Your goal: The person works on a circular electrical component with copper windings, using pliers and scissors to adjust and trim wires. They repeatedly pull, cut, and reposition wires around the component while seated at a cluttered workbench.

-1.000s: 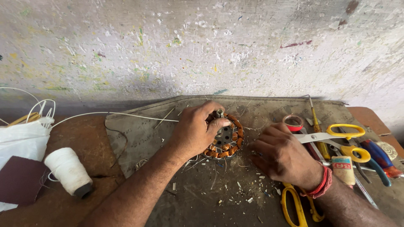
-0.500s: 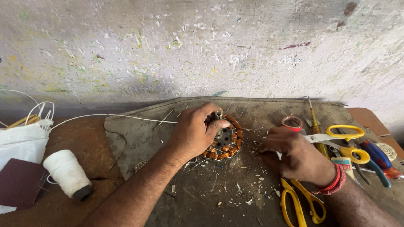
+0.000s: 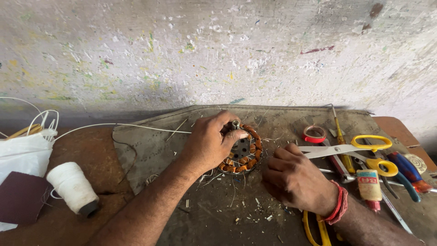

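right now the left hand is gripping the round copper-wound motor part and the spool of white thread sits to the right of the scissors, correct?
Not quite. The left hand does grip the round copper-wound motor part, but the spool of white thread sits on the far left of the table, well to the left of the scissors, not to their right. The head view shows this.

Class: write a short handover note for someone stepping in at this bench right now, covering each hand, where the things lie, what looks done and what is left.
Left hand: gripping the round stator with copper windings, on the grey mat.
Right hand: closed, resting on the mat beside the stator; anything in its grip is hidden.
Nearby: yellow-handled scissors, red tape roll, white thread spool.
Done: coils sit all round the stator.
Left: cannot tell; wire scraps litter the mat.
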